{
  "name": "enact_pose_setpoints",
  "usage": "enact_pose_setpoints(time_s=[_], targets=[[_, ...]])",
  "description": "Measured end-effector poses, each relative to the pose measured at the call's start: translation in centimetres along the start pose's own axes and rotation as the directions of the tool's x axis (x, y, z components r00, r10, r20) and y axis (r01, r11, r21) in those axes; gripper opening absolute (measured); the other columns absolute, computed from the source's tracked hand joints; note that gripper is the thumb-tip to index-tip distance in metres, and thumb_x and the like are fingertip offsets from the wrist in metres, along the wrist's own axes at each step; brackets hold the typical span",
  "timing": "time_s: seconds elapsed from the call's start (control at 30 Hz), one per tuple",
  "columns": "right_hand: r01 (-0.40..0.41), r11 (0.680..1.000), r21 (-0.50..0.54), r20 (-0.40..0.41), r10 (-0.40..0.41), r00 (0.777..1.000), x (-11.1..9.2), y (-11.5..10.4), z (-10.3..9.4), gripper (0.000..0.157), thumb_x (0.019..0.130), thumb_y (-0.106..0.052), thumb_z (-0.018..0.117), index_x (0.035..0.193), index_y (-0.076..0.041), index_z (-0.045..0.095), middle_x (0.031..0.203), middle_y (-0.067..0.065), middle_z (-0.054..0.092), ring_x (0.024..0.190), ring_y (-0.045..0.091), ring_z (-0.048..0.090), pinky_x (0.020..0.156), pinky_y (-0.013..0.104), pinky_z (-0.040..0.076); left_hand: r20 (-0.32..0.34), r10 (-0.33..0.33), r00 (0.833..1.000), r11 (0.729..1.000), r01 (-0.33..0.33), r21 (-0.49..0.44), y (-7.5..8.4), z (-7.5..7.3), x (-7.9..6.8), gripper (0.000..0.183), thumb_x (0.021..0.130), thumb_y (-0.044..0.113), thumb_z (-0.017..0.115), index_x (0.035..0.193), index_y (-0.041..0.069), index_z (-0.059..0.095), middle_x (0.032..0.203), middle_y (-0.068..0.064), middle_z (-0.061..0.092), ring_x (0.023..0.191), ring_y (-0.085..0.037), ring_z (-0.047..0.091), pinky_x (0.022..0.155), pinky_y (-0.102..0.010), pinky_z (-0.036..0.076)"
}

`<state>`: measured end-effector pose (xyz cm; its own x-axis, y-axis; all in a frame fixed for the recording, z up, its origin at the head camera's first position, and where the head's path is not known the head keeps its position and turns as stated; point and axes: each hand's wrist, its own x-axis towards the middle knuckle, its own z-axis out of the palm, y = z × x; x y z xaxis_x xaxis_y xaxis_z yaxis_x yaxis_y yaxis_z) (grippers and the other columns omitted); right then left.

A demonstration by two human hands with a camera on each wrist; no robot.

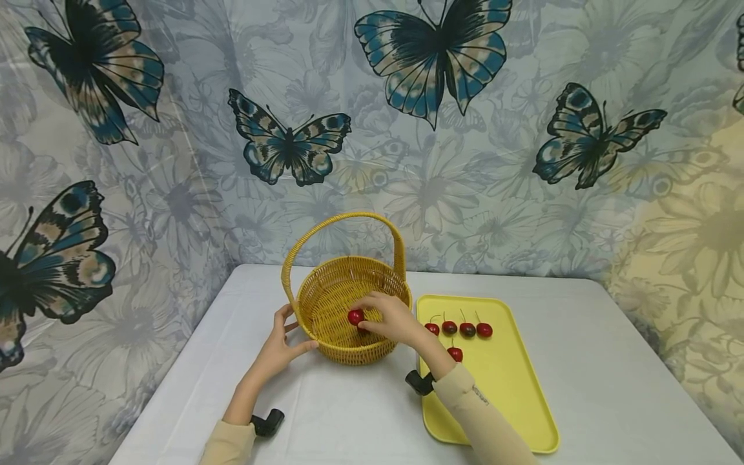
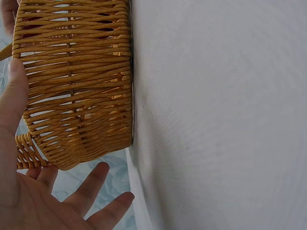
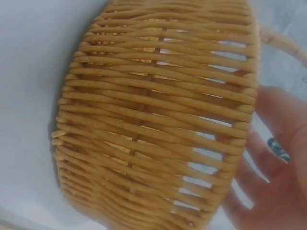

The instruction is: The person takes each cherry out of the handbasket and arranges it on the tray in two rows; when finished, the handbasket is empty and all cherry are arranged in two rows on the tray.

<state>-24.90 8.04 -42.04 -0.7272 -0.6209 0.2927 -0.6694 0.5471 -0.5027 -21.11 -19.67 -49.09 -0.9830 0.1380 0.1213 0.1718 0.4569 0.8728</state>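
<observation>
A yellow-brown wicker basket [image 1: 360, 355] with a tall arched handle stands on the table. My left hand [image 1: 278, 352] holds its left side. In the left wrist view, the thumb lies on the basket's rim while two fingers reach behind the handle's base and the others spread free. Inside the basket opening, my right hand [image 1: 391, 318] pinches a red cherry [image 1: 356, 316] between thumb and fingers. A darker spot just below it is too covered to tell. The right wrist view shows mostly the basket's woven wall [image 3: 158, 110], which partly hides the fingers.
A yellow tray [image 1: 500, 394] lies right of the basket, partly under my right forearm. On it several dark red cherries with stems form a row, including one cherry [image 1: 484, 330] at the right end; another cherry [image 1: 455, 354] lies nearer. A butterfly-print cloth [image 1: 465, 213] hangs behind.
</observation>
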Motion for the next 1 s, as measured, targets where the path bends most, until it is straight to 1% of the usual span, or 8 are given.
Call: enact_pose_setpoints(time_s=[0.23,0.37,0.47,0.63,0.8,1.0], targets=[[0.03,0.999,-0.019,-0.049,-0.031,0.998,-1.4,-0.3,-0.5,0.029,0.085,-0.019,0.069,0.113,-0.016,0.065,0.108,-0.002,0.064,0.101,0.019,0.061,0.084,0.034,0.052,-0.001,0.006,1.0,1.0,-0.006,0.002,-0.2,0.0,0.0,0.103,0.076,0.039,0.075,0.146,0.018,0.003,0.151,-0.016,0.011,0.13,-0.041,0.036,0.104,-0.06,0.031],[0.019,0.998,-0.052,-0.064,-0.022,0.998,-2.1,-0.4,-0.8,0.029,0.084,-0.02,0.07,0.113,-0.019,0.065,0.109,-0.004,0.063,0.101,0.015,0.06,0.083,0.033,0.052,0.002,0.001,1.0,1.0,-0.001,0.0,-0.3,0.1,0.0,0.102,0.076,0.04,0.075,0.146,0.019,0.003,0.152,-0.015,0.011,0.13,-0.041,0.035,0.104,-0.06,0.03],[0.007,0.998,-0.068,-0.077,-0.012,0.997,-2.6,-0.3,-1.0,0.029,0.083,-0.02,0.07,0.112,-0.02,0.065,0.108,-0.005,0.063,0.101,0.016,0.06,0.082,0.033,0.052,0.002,-0.006,1.0,1.0,0.006,0.0,-0.3,0.0,0.0,0.102,0.076,0.041,0.075,0.146,0.019,0.003,0.152,-0.015,0.011,0.131,-0.041,0.035,0.104,-0.061,0.03],[0.018,0.995,-0.094,-0.117,-0.029,0.993,-3.5,0.1,-1.4,0.031,0.082,-0.017,0.071,0.112,-0.02,0.066,0.107,-0.006,0.063,0.098,0.017,0.061,0.082,0.033,0.052,0.006,-0.008,1.0,1.0,0.008,0.002,-0.2,0.0,0.0,0.103,0.076,0.041,0.075,0.146,0.019,0.003,0.152,-0.015,0.011,0.131,-0.041,0.035,0.104,-0.06,0.03],[0.021,0.995,-0.1,-0.153,-0.036,0.988,-4.5,0.5,-1.9,0.031,0.081,-0.016,0.072,0.112,-0.019,0.066,0.104,-0.006,0.063,0.092,0.016,0.062,0.075,0.031,0.05,0.007,-0.002,1.0,1.0,0.002,0.0,0.1,-0.1,0.0,0.104,0.075,0.04,0.075,0.146,0.017,0.003,0.152,-0.016,0.011,0.131,-0.041,0.035,0.104,-0.06,0.03],[0.011,0.995,-0.103,-0.157,-0.027,0.987,-5.7,1.1,-2.6,0.032,0.081,-0.019,0.073,0.112,-0.018,0.066,0.103,-0.006,0.064,0.092,0.018,0.062,0.077,0.034,0.049,0.009,0.011,1.0,1.0,-0.011,0.001,0.2,-0.1,-0.1,0.104,0.076,0.039,0.075,0.147,0.017,0.002,0.152,-0.017,0.011,0.13,-0.042,0.035,0.103,-0.061,0.03]])
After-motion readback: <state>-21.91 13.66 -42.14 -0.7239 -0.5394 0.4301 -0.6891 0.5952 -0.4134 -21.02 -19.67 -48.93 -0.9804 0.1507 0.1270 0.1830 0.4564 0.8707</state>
